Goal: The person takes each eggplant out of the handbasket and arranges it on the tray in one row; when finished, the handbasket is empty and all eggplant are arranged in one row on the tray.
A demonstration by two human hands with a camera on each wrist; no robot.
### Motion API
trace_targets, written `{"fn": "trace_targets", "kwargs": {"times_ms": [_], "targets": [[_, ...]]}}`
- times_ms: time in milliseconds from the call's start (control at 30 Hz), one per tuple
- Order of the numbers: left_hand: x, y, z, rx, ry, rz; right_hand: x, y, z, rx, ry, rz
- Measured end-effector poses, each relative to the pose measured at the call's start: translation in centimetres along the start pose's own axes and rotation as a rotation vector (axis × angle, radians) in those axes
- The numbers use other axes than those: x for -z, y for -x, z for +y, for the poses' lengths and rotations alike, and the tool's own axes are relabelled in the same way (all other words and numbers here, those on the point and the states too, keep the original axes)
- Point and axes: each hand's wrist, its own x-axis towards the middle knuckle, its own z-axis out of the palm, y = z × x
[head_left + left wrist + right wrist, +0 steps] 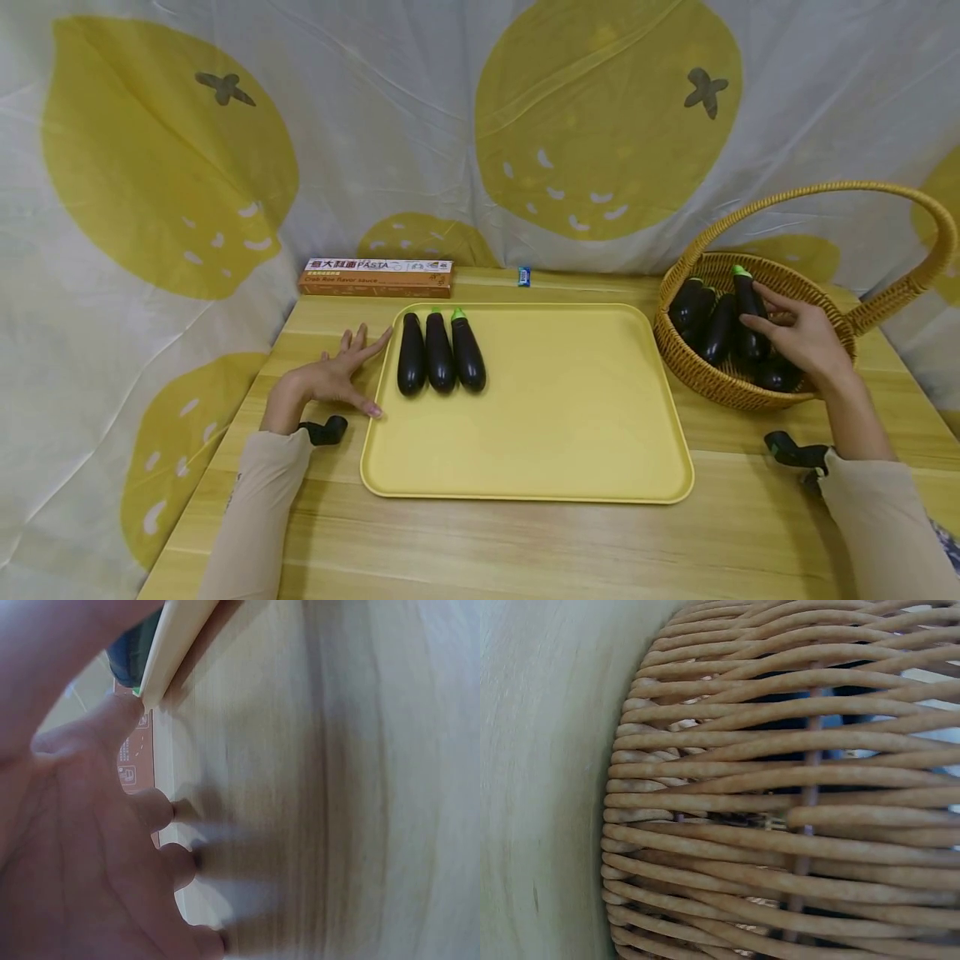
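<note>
My right hand (802,337) reaches into a wicker basket (705,379) and holds a dark eggplant (745,292) with a green stem end, thumb on one side and fingers on the other. Several more eggplants (720,329) lie around it in the basket. Woven basket wall (705,802) fills the right wrist view, hiding that hand. Across the table, my left hand (326,379) has its fingers spread, with thumb and index fingertip at the left rim of a yellow tray (570,408). Three eggplants (440,354) lie side by side near the tray's upper left corner.
A pasta box (375,279) lies behind the tray at the back left. A small blue packet (524,277) is at the table's back edge. The basket's tall handle (817,190) arches above its opening. A lemon-print curtain (390,125) hangs behind the wooden table (525,550).
</note>
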Motion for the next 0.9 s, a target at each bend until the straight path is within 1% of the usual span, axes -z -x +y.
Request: {"fn": "trace_targets", "kwargs": {"times_ms": [100, 200, 300, 433, 667, 767, 900], "targets": [[0.0, 0.1, 0.0, -0.001, -0.001, 0.0, 0.0, 0.2, -0.3, -0.002, -0.05, 0.0], [0.1, 0.1, 0.0, -0.002, -0.004, 0.001, 0.0, 0.7, -1.0, 0.015, -0.089, -0.004], [0.0, 0.1, 0.0, -0.003, -0.008, 0.002, 0.0, 1.4, -1.8, 0.014, -0.102, -0.009], [0.0, 0.1, 0.0, -0.003, -0.007, 0.0, 0.3, 2.5, -2.8, 0.005, -0.103, -0.039], [0.0, 0.0, -0.1, -0.005, -0.008, 0.001, 1.2, 4.8, -4.5, -0.01, -0.092, -0.12], [0.0, 0.0, -0.1, -0.005, -0.009, 0.0, 1.4, 5.8, -5.2, -0.023, -0.089, -0.182], [0.0, 0.0, -0.1, -0.004, -0.009, 0.003, 1.3, 6.9, -6.0, 0.005, -0.075, -0.261]]}}
